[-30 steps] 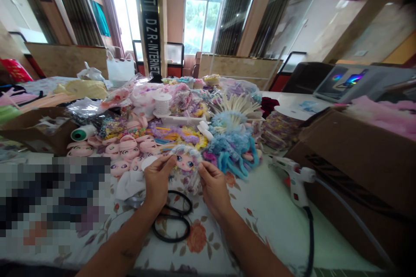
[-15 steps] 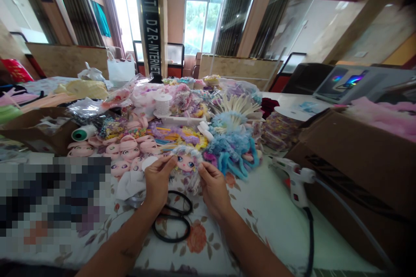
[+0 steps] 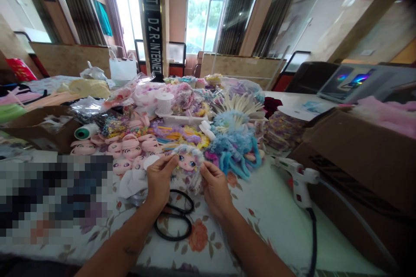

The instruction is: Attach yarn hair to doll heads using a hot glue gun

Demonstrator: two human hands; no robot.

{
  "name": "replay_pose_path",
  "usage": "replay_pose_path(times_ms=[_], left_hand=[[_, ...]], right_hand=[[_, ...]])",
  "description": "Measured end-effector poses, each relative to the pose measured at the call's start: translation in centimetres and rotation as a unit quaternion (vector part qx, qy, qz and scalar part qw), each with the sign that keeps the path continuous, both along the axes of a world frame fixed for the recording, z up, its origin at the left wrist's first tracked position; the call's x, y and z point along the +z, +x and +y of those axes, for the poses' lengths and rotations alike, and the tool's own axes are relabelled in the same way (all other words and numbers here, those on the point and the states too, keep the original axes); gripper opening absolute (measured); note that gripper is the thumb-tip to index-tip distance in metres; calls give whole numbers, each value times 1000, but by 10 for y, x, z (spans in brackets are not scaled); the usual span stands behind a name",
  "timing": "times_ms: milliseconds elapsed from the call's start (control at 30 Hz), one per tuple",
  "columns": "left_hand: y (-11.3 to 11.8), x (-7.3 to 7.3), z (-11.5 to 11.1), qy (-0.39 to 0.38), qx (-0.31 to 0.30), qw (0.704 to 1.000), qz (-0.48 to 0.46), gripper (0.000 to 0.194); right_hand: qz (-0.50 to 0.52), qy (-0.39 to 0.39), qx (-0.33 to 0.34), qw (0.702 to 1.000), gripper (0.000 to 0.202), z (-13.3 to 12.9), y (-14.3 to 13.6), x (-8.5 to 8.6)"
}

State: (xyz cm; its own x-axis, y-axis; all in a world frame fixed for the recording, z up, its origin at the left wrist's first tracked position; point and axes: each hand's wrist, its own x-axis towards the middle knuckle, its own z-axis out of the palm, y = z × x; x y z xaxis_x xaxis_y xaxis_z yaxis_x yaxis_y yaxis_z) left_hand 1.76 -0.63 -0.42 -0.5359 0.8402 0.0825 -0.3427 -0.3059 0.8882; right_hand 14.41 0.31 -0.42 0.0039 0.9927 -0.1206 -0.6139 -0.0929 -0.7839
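Between my two hands is a doll head (image 3: pixel 187 162) with a printed face and pale fluffy yarn hair, its face turned up toward me. My left hand (image 3: pixel 160 181) pinches its left edge between thumb and fingers. On the opposite edge, my right hand (image 3: pixel 215 186) pinches the hair and rim the same way. Below the doll head, black-handled scissors (image 3: pixel 173 226) lie on the flowered tablecloth (image 3: pixel 224 236); their blades are hidden. Several pink doll faces (image 3: pixel 131 151) lie beyond my left hand, near a white cloth piece (image 3: pixel 132 183).
A white glue gun (image 3: pixel 300 184) with its cord lies at right, beside a big cardboard box (image 3: pixel 354 160). Blue curly yarn (image 3: pixel 232 138) is heaped beyond my right hand. At left are a thread spool (image 3: pixel 86 131) and a smaller cardboard box (image 3: pixel 35 127). Bagged materials pile up behind.
The whole view has shifted slightly, so things sit a little further right. Both hands keep their pinch on the doll head, which appears slightly tilted compared with before.
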Motion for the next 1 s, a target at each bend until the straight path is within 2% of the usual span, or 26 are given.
replay_pose_path(times_ms=[167,300,500,633,800,1000], left_hand=[[-1,0,2,6,2,1000,-15,14],[0,2,3,13,15,999,-30,17],[3,1,4,22,34,999,-35,18],[6,-1,4,20,32,999,-37,20],[13,0,1,12,14,999,-34,20],[11,3,0,2,16,998,-64,19]], right_hand=[[-3,-2,8,1000,29,1,-1,-2],[-47,29,4,998,30,3,-3,-7],[-149,68,-57,985,33,-3,-6,-2],[-187,89,-90,974,28,-5,-5,1],[-205,101,-144,963,25,0,-4,-3],[-250,143,-142,947,21,-3,-6,-4]])
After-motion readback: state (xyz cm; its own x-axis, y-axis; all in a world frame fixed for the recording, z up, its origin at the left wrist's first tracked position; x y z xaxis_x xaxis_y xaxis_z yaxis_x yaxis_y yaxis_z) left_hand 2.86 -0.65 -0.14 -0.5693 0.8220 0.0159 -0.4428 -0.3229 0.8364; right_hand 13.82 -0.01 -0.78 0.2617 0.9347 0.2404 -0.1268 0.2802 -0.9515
